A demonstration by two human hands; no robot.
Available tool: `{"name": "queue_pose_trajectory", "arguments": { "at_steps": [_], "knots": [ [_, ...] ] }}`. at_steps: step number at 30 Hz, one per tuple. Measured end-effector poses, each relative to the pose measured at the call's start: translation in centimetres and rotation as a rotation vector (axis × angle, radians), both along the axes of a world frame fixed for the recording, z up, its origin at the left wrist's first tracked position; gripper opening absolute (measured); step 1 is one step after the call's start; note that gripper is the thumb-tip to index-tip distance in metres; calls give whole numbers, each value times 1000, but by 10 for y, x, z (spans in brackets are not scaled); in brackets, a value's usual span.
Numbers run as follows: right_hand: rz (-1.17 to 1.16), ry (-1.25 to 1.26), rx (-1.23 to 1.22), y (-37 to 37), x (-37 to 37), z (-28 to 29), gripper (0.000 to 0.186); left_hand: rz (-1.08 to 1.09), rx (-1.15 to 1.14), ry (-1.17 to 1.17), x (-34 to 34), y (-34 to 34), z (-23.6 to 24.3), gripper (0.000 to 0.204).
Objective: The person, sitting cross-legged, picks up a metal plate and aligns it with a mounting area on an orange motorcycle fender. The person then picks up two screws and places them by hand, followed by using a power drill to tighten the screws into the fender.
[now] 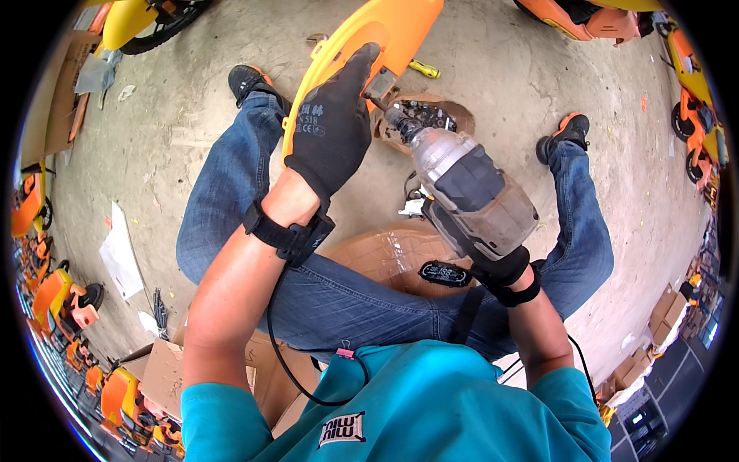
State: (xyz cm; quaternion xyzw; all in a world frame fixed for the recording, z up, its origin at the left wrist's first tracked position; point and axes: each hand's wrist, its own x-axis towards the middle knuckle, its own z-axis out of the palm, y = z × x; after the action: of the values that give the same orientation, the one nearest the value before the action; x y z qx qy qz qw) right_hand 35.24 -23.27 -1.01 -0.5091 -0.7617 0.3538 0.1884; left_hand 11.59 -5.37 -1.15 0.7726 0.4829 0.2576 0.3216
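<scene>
Head view: the person sat on the concrete floor (493, 69), legs spread. Left hand (327, 127), gloved black, lay flat with fingers closed over the edge of the orange panel (385, 31), steadying it. Right hand (504, 273) was wrapped tight around the handle of the grey power driver (469, 189), bit against a bracket on the panel. Judged step: driving a fastener. The driver looked to need squaring to the screw. A yellow screwdriver (424, 69) lay beyond.
</scene>
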Motion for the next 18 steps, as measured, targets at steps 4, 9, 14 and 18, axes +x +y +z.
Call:
{"name": "queue_pose_trajectory", "arguments": {
  "at_steps": [4, 9, 14, 18],
  "knots": [
    [9, -30, 38, 0, 1, 1, 70, 5, -83, 50, 4, -2, 3, 64],
    [57, -133, 149, 1, 1, 1, 71, -32, -5, 10, 0, -2, -3, 68],
    [-15, -23, -49, -1, 3, -2, 71, -35, -81, 33, 3, -3, 3, 73],
    [-47, 0, -138, -2, 2, 2, 71, -47, -48, -7, 3, -4, 1, 78]
  ]
}}
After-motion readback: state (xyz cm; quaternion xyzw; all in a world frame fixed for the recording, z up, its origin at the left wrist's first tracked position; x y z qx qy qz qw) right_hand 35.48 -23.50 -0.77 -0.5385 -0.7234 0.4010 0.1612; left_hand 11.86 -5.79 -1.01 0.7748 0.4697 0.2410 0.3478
